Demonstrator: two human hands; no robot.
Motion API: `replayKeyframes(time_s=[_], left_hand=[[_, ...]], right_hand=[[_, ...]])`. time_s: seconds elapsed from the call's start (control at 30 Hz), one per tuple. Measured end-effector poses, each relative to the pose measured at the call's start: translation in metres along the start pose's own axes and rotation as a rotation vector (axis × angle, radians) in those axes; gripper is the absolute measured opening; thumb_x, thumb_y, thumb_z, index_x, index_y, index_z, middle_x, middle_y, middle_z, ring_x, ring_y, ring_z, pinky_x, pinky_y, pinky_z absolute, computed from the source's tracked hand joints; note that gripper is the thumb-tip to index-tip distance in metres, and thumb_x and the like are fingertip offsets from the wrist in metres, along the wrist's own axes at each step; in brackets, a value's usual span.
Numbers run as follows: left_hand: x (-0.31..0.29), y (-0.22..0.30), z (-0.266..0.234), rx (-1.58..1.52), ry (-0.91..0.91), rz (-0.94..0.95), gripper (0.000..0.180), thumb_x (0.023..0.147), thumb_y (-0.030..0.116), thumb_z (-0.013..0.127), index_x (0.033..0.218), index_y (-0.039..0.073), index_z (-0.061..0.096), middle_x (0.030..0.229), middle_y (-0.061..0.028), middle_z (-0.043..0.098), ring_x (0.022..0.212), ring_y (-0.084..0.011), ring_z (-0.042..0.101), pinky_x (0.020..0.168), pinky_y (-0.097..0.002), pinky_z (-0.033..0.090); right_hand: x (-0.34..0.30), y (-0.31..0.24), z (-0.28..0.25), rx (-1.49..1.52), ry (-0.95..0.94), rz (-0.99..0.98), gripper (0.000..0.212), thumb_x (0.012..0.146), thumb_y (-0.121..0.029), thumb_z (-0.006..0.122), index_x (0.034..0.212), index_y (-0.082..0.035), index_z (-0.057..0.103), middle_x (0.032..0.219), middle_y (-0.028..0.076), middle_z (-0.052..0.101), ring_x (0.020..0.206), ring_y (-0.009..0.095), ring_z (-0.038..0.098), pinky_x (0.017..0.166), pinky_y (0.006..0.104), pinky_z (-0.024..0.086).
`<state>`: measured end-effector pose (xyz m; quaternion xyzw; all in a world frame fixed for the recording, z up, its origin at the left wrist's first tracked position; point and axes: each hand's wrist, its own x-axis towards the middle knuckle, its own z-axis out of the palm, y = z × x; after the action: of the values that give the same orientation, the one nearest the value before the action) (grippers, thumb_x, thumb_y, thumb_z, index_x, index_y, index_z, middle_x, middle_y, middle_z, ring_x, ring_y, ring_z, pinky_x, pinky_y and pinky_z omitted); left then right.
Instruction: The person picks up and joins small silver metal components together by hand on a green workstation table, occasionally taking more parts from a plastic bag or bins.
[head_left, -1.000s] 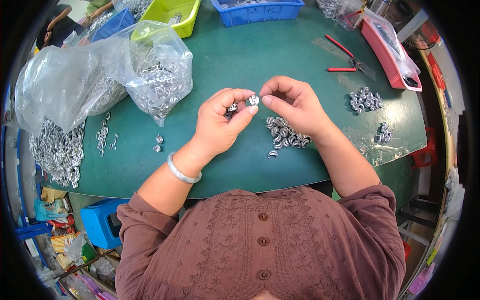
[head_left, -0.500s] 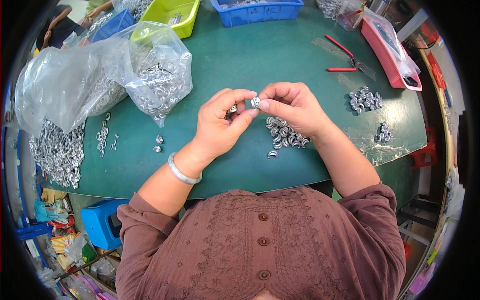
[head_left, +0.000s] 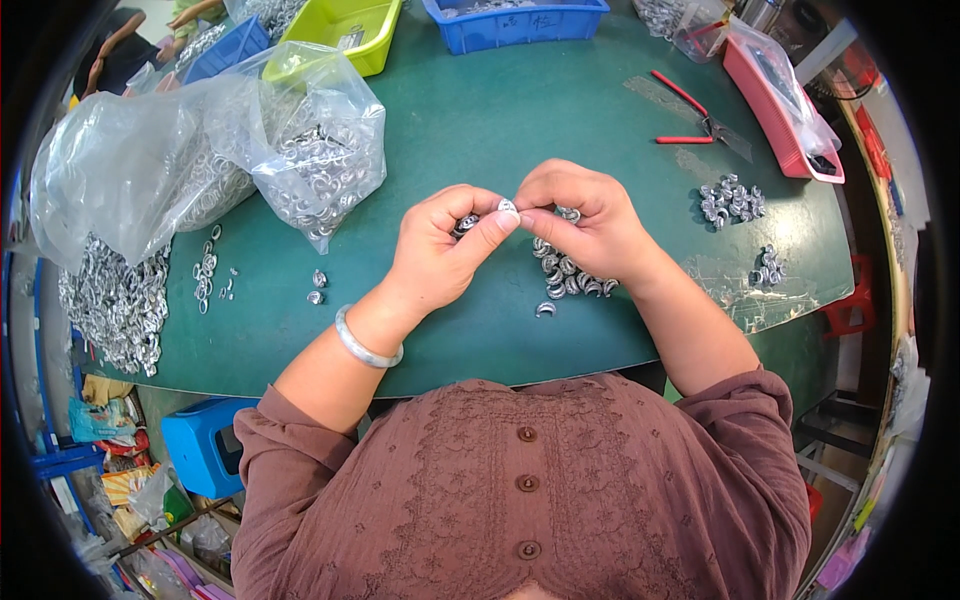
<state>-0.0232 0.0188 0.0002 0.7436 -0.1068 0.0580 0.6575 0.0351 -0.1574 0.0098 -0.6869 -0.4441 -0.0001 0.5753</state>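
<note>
Silvery metal is everywhere on this green table: small curled pieces, shiny and rounded, lie in a loose heap just under the person's hands. Between the two hands sits one small metal ring, pinched at the meeting point of the fingertips, above the table's middle. The left hand is curled, its thumb pressed up against the ring, and a second shiny piece shows tucked in its folded fingers. The right hand is closed too, its thumb and forefinger gripping the ring from the other side. The piece is too small to tell which way it faces or where its long axis runs; it looks roundish and bright.

A smooth silver bangle circles the left wrist. To the left, crinkled clear plastic bags bulge with more of the metal parts, and a spill of them spreads along the table's left edge. Two smaller clusters lie well apart on the right. Red-handled pliers rest near a red tray; a blue bin and a lime-green tray stand at the far edge.
</note>
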Motion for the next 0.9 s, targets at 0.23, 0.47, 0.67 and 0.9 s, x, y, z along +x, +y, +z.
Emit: replayKeyframes(time_s=[0.23, 0.47, 0.67, 0.9], left_hand=[[0.0, -0.004, 0.002, -0.034, 0.041, 0.05, 0.016, 0.076, 0.009, 0.068, 0.089, 0.004, 0.061, 0.071, 0.0025, 0.051, 0.065, -0.0056, 0.046, 0.059, -0.0201, 0.04], [0.001, -0.003, 0.002, 0.006, 0.069, 0.045, 0.018, 0.073, 0.008, 0.07, 0.089, 0.005, 0.061, 0.069, 0.003, 0.049, 0.062, -0.0053, 0.045, 0.055, -0.0203, 0.04], [0.001, 0.003, 0.002, 0.346, 0.113, 0.142, 0.019, 0.068, 0.008, 0.072, 0.082, 0.006, 0.059, 0.065, -0.0008, 0.049, 0.055, -0.0088, 0.047, 0.048, -0.0235, 0.039], [0.003, -0.001, 0.003, 0.449, 0.077, 0.318, 0.023, 0.064, 0.013, 0.075, 0.078, 0.007, 0.058, 0.061, -0.0034, 0.048, 0.052, -0.0148, 0.047, 0.045, -0.0273, 0.038]], right_hand=[[0.001, -0.004, 0.0, -0.021, 0.027, 0.029, 0.01, 0.074, 0.002, 0.063, 0.082, -0.002, 0.06, 0.079, 0.005, 0.059, 0.072, 0.014, 0.058, 0.063, 0.0249, 0.046], [0.0, -0.003, 0.0, -0.015, 0.035, 0.043, 0.011, 0.075, 0.002, 0.062, 0.084, -0.002, 0.06, 0.079, 0.005, 0.058, 0.07, 0.012, 0.057, 0.061, 0.0236, 0.045], [-0.002, -0.002, 0.0, 0.096, -0.02, 0.183, 0.01, 0.079, -0.006, 0.061, 0.088, -0.002, 0.061, 0.079, 0.003, 0.059, 0.068, 0.009, 0.054, 0.061, 0.0203, 0.042], [-0.001, -0.003, 0.0, 0.604, 0.007, 0.603, 0.013, 0.084, -0.014, 0.058, 0.087, -0.001, 0.061, 0.074, 0.001, 0.059, 0.065, 0.007, 0.052, 0.06, 0.02, 0.043]])
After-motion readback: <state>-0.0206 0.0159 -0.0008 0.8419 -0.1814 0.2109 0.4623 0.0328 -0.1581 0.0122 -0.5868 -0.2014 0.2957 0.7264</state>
